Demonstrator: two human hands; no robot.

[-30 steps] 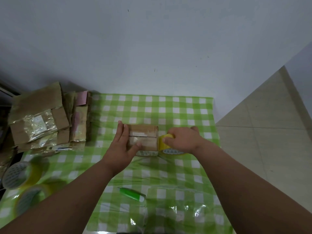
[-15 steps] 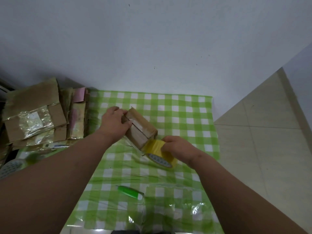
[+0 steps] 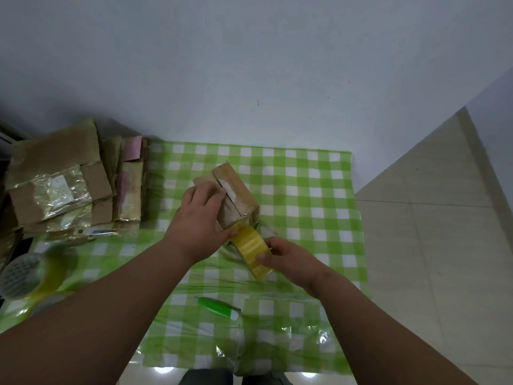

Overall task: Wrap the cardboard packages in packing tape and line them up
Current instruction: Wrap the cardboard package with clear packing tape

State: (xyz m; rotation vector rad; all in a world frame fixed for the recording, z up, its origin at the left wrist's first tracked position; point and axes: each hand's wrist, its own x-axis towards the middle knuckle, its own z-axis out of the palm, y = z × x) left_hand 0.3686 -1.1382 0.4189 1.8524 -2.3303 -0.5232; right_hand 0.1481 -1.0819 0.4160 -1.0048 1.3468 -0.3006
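Layout of a table (image 3: 319, 173) set against the wall, floor off to its right.

A cardboard package (image 3: 236, 190) sits tilted at the middle of the table, nearer the wall. The left hand (image 3: 200, 218) lies on its left side; the tape roll (image 3: 251, 250) touches its near end, with the right hand (image 3: 288, 259) on the roll's right. A pen-shaped cutter (image 3: 219, 307) lies on the table nearer the person, in front of both hands. A stack of taped packages (image 3: 55, 184) occupies the far left edge, against the wall. Spare tape rolls (image 3: 27, 273) sit in front of that stack, at the left edge.
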